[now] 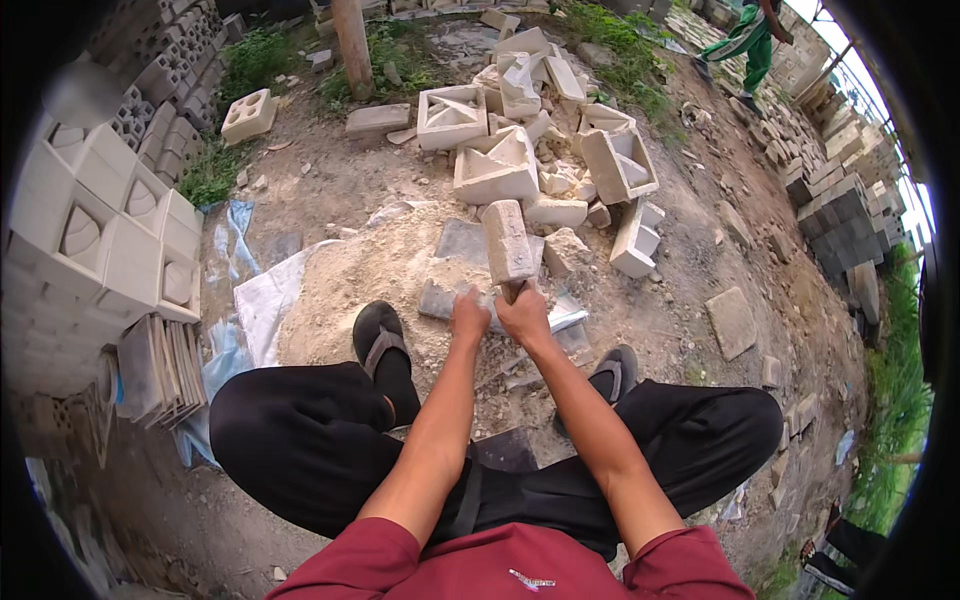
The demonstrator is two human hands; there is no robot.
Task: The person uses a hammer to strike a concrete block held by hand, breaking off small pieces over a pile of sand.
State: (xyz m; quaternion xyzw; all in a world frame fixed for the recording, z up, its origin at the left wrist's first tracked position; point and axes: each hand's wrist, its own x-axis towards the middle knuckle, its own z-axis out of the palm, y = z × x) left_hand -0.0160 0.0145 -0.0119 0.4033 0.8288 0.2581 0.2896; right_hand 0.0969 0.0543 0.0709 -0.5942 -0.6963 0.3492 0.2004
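My right hand [524,312] is wrapped round the short handle of a mallet [508,243], whose dusty, block-shaped head is raised above the ground in front of me. Close beside it, my left hand [470,314] is closed at a grey slab [436,299] lying in pale rubble; whatever its fingers grip is hidden. A second flat grey slab [459,240] lies just beyond, partly behind the mallet head. Pale crumbs and dust [350,270] are heaped to the left of my hands.
Broken decorative blocks [497,165] are piled ahead. At left stand stacked pale blocks [125,255] and a row of thin boards [160,370]. A white sheet [270,305] lies under the dust heap. A wooden post [352,50] rises behind. Another person in green trousers [752,45] is far right.
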